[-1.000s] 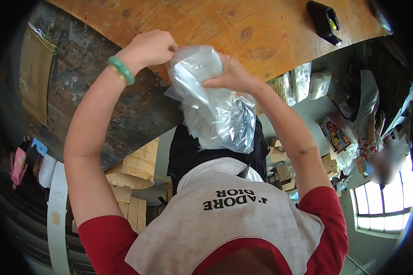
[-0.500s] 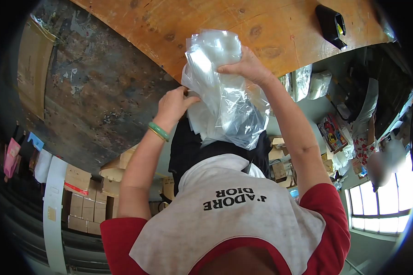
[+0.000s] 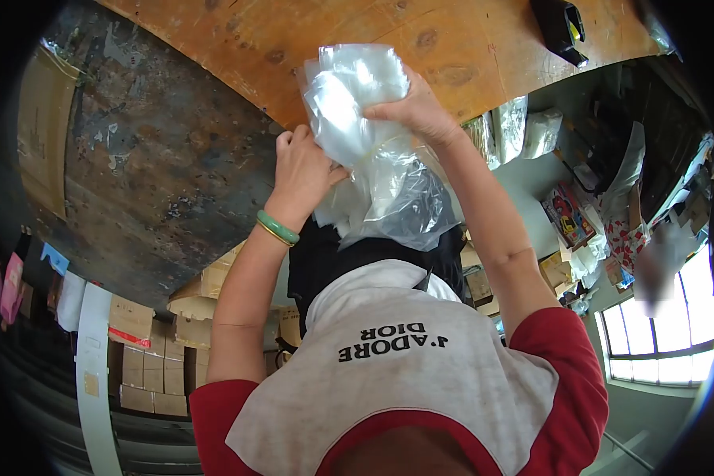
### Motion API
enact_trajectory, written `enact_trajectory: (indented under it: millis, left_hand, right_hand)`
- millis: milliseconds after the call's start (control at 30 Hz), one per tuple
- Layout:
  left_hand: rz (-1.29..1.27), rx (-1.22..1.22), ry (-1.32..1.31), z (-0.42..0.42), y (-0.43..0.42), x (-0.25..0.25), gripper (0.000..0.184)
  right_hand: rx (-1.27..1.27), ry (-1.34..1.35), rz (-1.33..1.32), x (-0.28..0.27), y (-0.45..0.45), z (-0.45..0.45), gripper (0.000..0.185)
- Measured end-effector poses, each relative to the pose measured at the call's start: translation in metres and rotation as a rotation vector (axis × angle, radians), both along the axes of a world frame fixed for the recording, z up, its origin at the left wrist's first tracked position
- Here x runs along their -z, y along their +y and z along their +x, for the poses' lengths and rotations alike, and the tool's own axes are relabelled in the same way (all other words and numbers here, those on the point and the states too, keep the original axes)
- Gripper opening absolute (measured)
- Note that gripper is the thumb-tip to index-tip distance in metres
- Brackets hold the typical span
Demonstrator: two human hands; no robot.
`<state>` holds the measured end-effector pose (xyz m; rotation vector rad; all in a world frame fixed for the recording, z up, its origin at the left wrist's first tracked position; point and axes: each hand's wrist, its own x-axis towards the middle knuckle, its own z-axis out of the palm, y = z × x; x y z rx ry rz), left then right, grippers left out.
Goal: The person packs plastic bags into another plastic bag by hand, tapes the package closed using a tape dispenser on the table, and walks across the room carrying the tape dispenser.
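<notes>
A bundle of clear plastic bags point(image 3: 349, 103) is held up at the edge of the wooden tabletop, its loose lower part spreading over my lap. My right hand point(image 3: 420, 111) grips the upper right side of the bundle, thumb across the front and fingers behind. On the left side, my left hand point(image 3: 305, 170) is closed at the bags' edge, its thumb against the plastic and some fingertips hidden. A thin yellowish band point(image 3: 389, 143) seems to cross the bundle's middle. A green bangle point(image 3: 279, 227) circles my left wrist.
The orange-brown wooden tabletop point(image 3: 238, 47) meets a dark, stained surface point(image 3: 159, 151) on the left. A black open holder point(image 3: 559, 32) stands at the far right of the wood. Wrapped clear packs point(image 3: 512, 131) lie below its right edge; cardboard boxes point(image 3: 147, 365) are stacked lower left.
My left hand has moved up and closer in against the bundle's left side. My right hand keeps its grip, and the bundle has turned slightly. The view has shifted a little.
</notes>
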<state>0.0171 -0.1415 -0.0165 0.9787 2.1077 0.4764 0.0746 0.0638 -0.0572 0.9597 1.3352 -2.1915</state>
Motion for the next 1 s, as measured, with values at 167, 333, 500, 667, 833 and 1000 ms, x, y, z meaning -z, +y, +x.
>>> enact_trajectory:
  millis: [167,333,500,667,833,1000]
  left_hand:
    - [-0.036,-0.293,-0.668,0.020,-0.017,0.031,0.057]
    - [0.039,-0.834,-1.451,0.033,-0.016,0.036,0.075]
    - [0.270,-1.096,-1.771,0.044,-0.008,0.040,0.079]
    - [0.235,-0.857,-1.117,0.049,0.025,0.039,0.075]
    - [0.170,-0.981,-1.121,0.026,0.041,0.038,0.057]
    - [0.217,-0.993,-1.220,0.014,0.024,0.047,0.052]
  right_hand:
    - [0.093,0.044,-0.041,0.002,0.002,0.006,0.071]
    - [0.174,0.024,-0.032,0.001,0.001,0.014,0.070]
    - [0.222,0.018,0.023,0.021,0.003,0.022,0.071]
    - [0.274,-0.031,0.170,0.021,0.002,0.011,0.075]
    - [0.253,-0.016,0.351,0.020,0.006,-0.006,0.077]
    - [0.373,0.053,0.223,0.012,-0.003,-0.012,0.083]
